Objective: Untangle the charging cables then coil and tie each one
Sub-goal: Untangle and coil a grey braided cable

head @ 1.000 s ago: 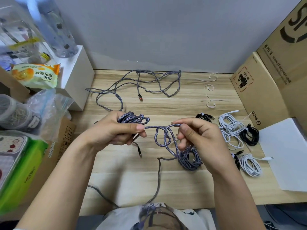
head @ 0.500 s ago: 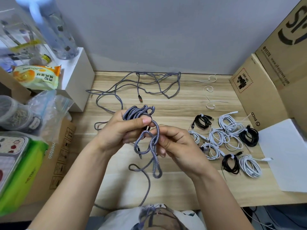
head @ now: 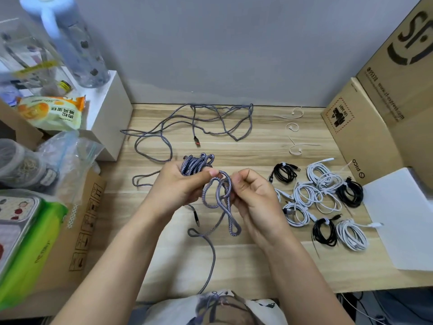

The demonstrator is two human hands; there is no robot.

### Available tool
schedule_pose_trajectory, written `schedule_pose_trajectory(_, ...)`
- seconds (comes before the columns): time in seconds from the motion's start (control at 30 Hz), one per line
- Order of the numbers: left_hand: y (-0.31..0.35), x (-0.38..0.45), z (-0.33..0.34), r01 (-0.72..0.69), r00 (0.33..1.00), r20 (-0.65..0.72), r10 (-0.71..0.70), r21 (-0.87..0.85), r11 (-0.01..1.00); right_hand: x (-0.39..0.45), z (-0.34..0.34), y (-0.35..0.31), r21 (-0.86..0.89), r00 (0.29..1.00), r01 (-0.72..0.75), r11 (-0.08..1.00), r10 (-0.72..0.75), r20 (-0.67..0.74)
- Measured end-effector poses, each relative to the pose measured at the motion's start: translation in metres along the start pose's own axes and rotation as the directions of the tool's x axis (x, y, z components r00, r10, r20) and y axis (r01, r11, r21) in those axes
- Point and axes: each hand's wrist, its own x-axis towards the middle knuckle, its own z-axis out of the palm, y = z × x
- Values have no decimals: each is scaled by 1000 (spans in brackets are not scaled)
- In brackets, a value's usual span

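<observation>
Since half a second ago the right hand (head: pixel 254 198) has shifted slightly toward 3 o'clock, drawing the hanging loops wider. Left hand (head: pixel 180 186) grips the coiled bundle of the braided grey cable (head: pixel 195 165), thumb pressed over it. Right hand pinches a loop beside it. Loose tail trails toward 6 o'clock over the wooden table (head: pixel 257 266). Tied coils (head: pixel 325 198) lie at 3 o'clock.

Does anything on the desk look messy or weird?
Yes: the loose grey braided cable sprawls in tangled loops along the back of the desk, while the white and black cables on the right lie neatly coiled. Nothing looks spilled or broken.
</observation>
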Motion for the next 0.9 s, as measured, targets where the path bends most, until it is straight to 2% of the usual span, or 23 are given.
schedule_pose_trajectory(0.07, -2, 2, 3, -13, 998, -63, 14, 13, 1000, -1, -3, -3, -71, 1000, 14, 997, -16, -25)
schedule_pose_trajectory(0.17, -4, 5, 5, -46, 983, -173, 56, 62, 997, -5, -6, -5, -444, 993, 89, 891, -112, -26)
schedule_pose_trajectory(0.2, -4, 5, 5, -55, 979, -190, 70, 82, 995, -5, -6, -5, -518, 989, 115, 847, -149, -23)
schedule_pose_trajectory(0.37, -3, 3, 5, -76, 981, -172, 90, 85, 994, -1, -9, -9, -674, 942, 283, 682, -331, 61)
schedule_pose_trajectory(0.47, -2, 1, 3, -127, 987, -76, 139, 143, 982, 1, -12, -15, -704, 921, 330, 629, -379, 92)
schedule_pose_trajectory(0.57, 2, -2, 0, -100, 990, 111, 85, 138, 985, 1, -13, -16, -669, 911, 329, 666, -411, 39)
schedule_pose_trajectory(0.63, 3, -2, -2, -72, 978, 206, 42, 144, 987, 1, -13, -19, -545, 922, 277, 792, -378, -80)
schedule_pose_trajectory(0.7, -1, -1, -10, -58, 979, 205, 17, 198, 978, 2, -17, -25, -318, 925, 243, 916, -318, -208)
schedule_pose_trajectory(0.73, -4, -1, -14, -52, 981, 192, 10, 216, 975, 3, -22, -30, -219, 921, 250, 943, -301, -246)
schedule_pose_trajectory(0.83, -9, -2, -21, -17, 986, 167, -10, 161, 987, 7, -27, -33, -171, 930, 253, 952, -288, -227)
schedule_pose_trajectory(0.9, -13, 0, -19, -26, 999, 49, 21, 107, 994, 6, -22, -29, -149, 948, 237, 960, -262, -181)
